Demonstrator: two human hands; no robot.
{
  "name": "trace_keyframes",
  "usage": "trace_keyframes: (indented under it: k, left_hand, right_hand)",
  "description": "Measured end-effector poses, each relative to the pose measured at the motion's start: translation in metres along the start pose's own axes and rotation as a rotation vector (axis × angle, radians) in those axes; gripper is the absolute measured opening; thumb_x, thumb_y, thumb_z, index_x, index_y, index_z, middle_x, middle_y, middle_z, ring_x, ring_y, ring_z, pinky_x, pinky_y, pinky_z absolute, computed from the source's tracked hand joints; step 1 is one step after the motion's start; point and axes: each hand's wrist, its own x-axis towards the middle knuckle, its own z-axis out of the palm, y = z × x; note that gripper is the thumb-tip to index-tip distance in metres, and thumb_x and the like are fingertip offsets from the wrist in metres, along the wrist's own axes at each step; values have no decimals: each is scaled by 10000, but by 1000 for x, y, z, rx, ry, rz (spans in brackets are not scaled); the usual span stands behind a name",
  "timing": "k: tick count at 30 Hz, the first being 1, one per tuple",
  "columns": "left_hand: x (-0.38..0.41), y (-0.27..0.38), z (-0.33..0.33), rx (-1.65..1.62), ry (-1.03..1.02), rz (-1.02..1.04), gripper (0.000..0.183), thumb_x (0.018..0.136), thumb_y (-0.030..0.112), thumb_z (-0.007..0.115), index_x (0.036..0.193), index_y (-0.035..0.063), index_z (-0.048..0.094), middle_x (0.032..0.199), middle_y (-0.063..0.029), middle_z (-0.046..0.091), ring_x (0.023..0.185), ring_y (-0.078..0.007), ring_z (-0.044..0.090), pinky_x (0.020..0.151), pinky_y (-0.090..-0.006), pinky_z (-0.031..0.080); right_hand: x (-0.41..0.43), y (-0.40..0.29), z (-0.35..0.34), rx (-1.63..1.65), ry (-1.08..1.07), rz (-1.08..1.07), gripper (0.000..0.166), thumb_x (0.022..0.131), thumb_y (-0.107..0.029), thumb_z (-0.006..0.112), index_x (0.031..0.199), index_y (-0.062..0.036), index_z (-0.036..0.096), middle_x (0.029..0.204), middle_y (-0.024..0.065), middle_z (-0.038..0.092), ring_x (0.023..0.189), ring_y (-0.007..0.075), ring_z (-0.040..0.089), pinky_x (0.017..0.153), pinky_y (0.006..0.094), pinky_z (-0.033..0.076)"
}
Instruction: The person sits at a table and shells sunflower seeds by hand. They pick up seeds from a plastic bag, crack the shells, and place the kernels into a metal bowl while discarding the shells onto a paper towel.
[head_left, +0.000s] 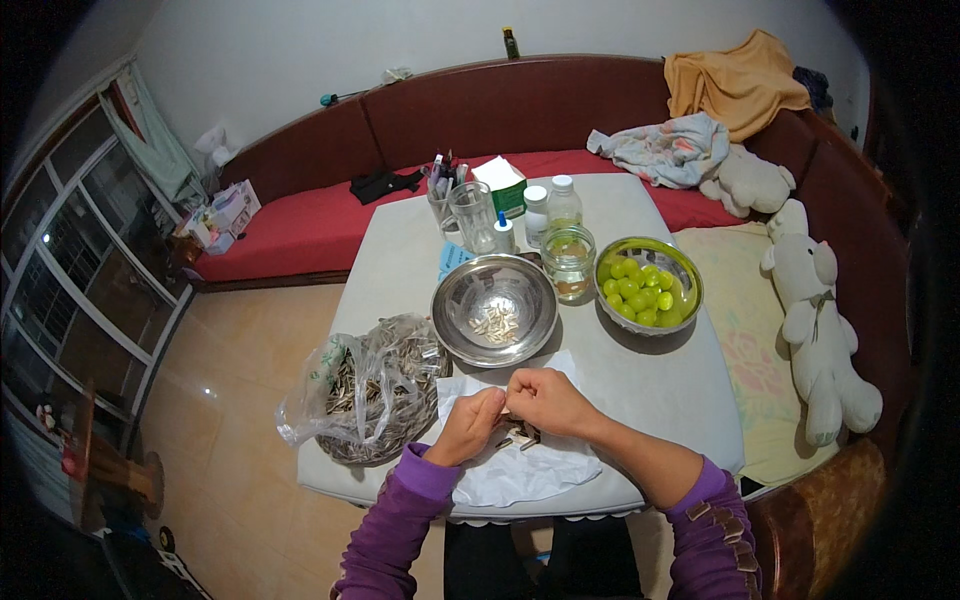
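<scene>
My left hand (472, 424) and my right hand (551, 401) meet fingertip to fingertip, fingers curled in. Whatever small thing may be pinched between them is hidden. Beneath them, dark sunflower seed shells (525, 435) lie on a crumpled white paper sheet (517, 484). Just beyond my hands, a stainless steel bowl (457, 330) holds a small heap of pale shelled kernels (496, 322). To the left of my left hand stands an open clear plastic bag (300, 424) full of striped sunflower seeds (405, 349).
On the pale-covered table (675, 420) are a metal bowl (694, 304) of green grapes (637, 292), a glass jar (568, 262), white-capped bottles (535, 217), a glass mug (472, 217), a pen holder (442, 202) and a tissue box (506, 187). A sofa (525, 105) with plush toys (817, 337) curves around.
</scene>
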Motion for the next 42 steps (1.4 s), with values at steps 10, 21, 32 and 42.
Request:
trace_keyframes:
  k: [10,21,32,42]
  left_hand:
    - [1,9,-10,69,-74,40,318,870,180,463,604,10,424,512,21,366,507,-47,310,439,-229,269]
    - [7,8,-14,-628,-73,-271,372,911,368,299,776,54,446,536,9,378,402,-48,281,368,-173,229]
    - [9,12,-11,-796,-219,-330,599,848,584,160,1006,65,414,704,-74,550,381,-30,320,332,-138,200]
    - [8,12,-9,-722,-262,-350,590,866,553,138,1035,63,420,689,-59,548,395,-30,333,342,-148,207]
  right_hand:
    - [6,-13,-24,482,-115,192,103,773,-100,430,738,-31,499,587,6,445,408,46,305,362,191,244]
    - [5,-10,-25,846,-263,222,110,788,-107,434,761,-14,486,605,29,477,402,53,344,327,174,269]
    - [-7,-7,7,-198,-89,-248,157,748,-145,592,891,-86,618,630,46,572,543,102,522,518,236,420]
    - [-9,-1,13,-297,-146,-180,116,776,-162,539,803,-64,595,643,98,584,578,210,586,549,287,450]
